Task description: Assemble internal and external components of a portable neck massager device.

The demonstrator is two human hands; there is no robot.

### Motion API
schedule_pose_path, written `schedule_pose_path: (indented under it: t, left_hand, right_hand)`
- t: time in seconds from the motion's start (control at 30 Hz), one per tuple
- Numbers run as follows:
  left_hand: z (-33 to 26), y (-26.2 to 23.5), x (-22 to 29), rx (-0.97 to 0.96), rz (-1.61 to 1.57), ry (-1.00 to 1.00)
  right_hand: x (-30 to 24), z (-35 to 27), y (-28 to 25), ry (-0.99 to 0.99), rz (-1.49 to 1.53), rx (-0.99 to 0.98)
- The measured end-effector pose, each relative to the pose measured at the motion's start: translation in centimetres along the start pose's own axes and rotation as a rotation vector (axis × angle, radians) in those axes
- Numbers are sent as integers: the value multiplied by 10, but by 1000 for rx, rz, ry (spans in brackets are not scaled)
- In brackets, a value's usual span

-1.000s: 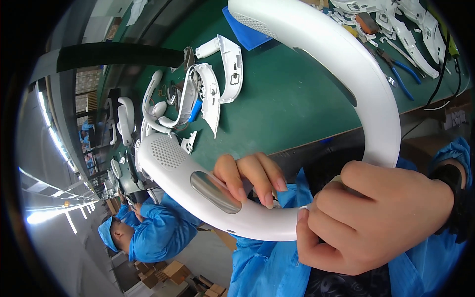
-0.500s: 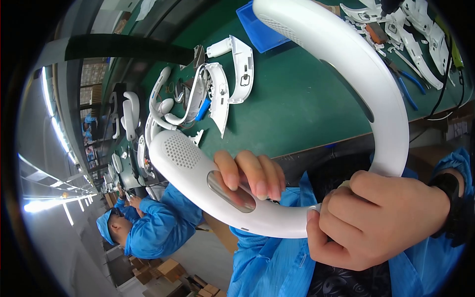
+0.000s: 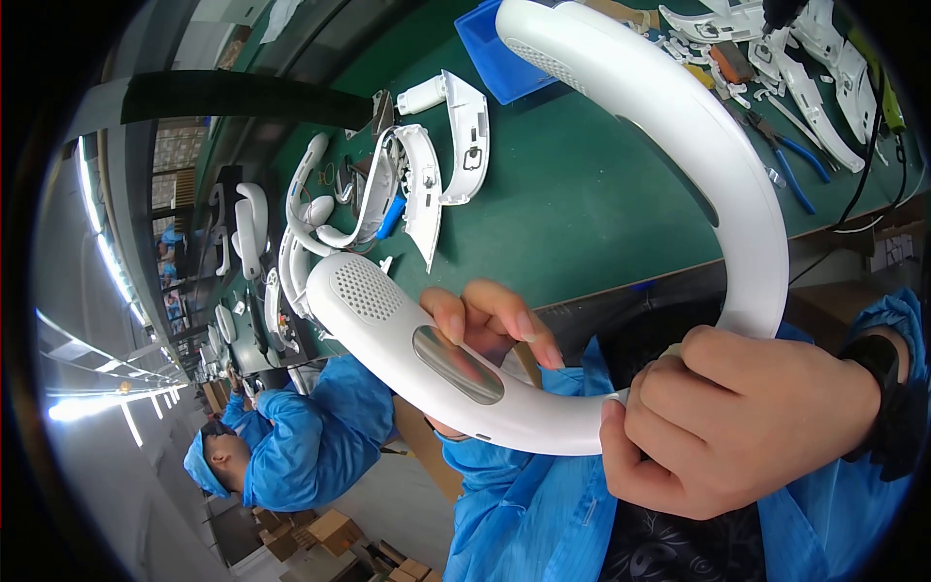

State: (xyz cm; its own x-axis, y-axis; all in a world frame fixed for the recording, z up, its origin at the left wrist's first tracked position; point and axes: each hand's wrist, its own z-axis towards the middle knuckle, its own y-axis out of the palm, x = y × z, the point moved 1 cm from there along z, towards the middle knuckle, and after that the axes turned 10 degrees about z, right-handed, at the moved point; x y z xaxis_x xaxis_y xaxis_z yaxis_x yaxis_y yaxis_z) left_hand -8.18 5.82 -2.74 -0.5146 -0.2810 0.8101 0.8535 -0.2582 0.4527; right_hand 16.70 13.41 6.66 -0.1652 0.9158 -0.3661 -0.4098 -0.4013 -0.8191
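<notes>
We have the fingers of our right hand (image 3: 742, 422) clenched around the lower curve of a white ring-shaped band (image 3: 703, 126), held up before us at the tabletop (image 3: 582, 213)'s near edge. Our left hand (image 3: 495, 320) sits partly behind its left arm, fingertips beside the silver oval panel (image 3: 458, 365); we cannot tell whether it grips. Beyond, we see white shell parts (image 3: 468, 136), a blue tray (image 3: 485, 58) and blue-handled pliers (image 3: 769, 129).
</notes>
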Motion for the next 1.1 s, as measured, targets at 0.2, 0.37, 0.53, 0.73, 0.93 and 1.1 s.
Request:
schedule_pose_path:
  t: [0.2,0.37,0.53,0.73,0.93,1.1]
  left_hand:
    - [7,11,-2,29,-97,33]
    - [8,17,-1,46,-221,52]
    - [7,16,-2,-3,-208,70]
    - [7,21,0,40,-151,45]
    - [9,37,-3,156,-134,55]
    - [16,47,-4,232,-225,50]
  right_hand:
    - [1,-1,3,16,12,43]
    - [3,-1,3,44,12,44]
    - [3,-2,3,47,15,37]
    - [2,-2,2,35,19,20]
    - [2,-5,7,72,61,45]
    - [5,-7,4,104,87,61]
